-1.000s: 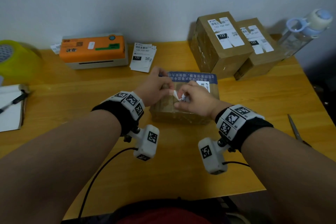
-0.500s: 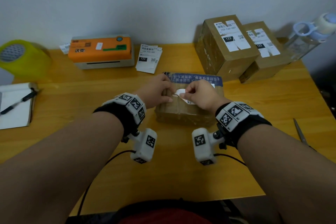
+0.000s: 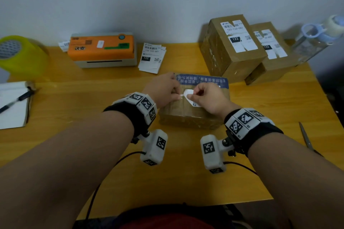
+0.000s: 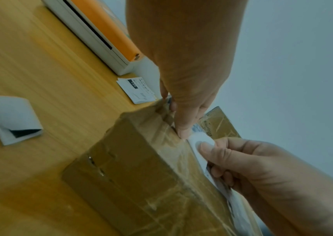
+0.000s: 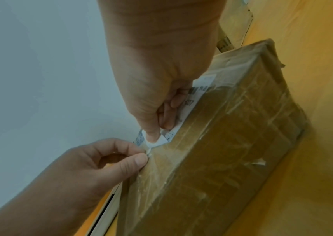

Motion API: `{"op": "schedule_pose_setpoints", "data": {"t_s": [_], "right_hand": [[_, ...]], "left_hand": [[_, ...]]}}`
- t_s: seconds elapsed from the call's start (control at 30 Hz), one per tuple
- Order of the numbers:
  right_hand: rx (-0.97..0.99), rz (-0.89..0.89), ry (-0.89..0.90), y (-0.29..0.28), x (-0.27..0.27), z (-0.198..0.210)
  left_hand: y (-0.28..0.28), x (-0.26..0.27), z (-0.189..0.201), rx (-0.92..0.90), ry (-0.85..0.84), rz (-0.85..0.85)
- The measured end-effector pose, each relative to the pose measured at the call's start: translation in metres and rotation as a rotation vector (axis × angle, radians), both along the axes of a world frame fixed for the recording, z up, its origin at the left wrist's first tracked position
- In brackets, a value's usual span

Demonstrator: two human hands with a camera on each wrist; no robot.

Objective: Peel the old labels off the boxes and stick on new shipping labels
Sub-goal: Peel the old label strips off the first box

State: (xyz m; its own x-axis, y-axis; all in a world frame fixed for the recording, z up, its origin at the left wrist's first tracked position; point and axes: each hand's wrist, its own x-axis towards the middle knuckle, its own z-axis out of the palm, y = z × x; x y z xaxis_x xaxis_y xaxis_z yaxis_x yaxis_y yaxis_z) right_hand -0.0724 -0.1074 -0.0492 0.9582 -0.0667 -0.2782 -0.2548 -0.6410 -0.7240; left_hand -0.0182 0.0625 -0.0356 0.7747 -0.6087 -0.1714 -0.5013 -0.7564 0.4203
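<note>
On the box (image 3: 193, 111) in the middle of the bench (image 3: 93, 98), the old label (image 3: 188, 93) has come up further than it was a moment ago: where only a small white corner showed between the fingers, a broad curled flap now stands clear of the taped cardboard, blank side up. The rest of the label, the part with the small printed code, is still stuck down beneath the right hand (image 3: 208, 98). I'd say the peel is properly started but well short of done, and no new label can go on yet.

The right hand is closed on that lifted flap, thumb on top and fingers curled under it. The left hand (image 3: 163, 90) has thumb and forefinger pinched together at the label's near tip, on a small white scrap right at the box's top face; its other fingers curl over the far edge, steadying the box. Fresh labels (image 3: 151, 57) wait beside the orange printer (image 3: 101, 50).
</note>
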Motion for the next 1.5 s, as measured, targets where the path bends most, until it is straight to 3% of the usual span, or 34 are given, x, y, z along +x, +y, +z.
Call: {"op": "schedule_pose_setpoints", "data": {"t_s": [0.13, 0.73, 0.97, 1.3, 1.5], "right_hand": [[0.023, 0.011, 0.010, -0.003, 0.001, -0.002], [0.064, 0.052, 0.109, -0.004, 0.008, 0.010], [0.064, 0.050, 0.086, -0.002, 0.007, 0.011], [0.129, 0.015, 0.122, -0.002, 0.004, 0.014], [0.152, 0.003, 0.130, -0.002, 0.001, 0.016]], "left_hand": [[-0.007, 0.002, 0.002, 0.090, -0.078, -0.093], [-0.024, 0.009, 0.005, 0.235, -0.108, -0.338], [-0.013, 0.014, 0.006, 0.170, 0.002, -0.230], [-0.014, -0.001, -0.002, -0.103, 0.110, -0.035], [-0.018, -0.012, -0.008, -0.184, -0.079, 0.028]]}}
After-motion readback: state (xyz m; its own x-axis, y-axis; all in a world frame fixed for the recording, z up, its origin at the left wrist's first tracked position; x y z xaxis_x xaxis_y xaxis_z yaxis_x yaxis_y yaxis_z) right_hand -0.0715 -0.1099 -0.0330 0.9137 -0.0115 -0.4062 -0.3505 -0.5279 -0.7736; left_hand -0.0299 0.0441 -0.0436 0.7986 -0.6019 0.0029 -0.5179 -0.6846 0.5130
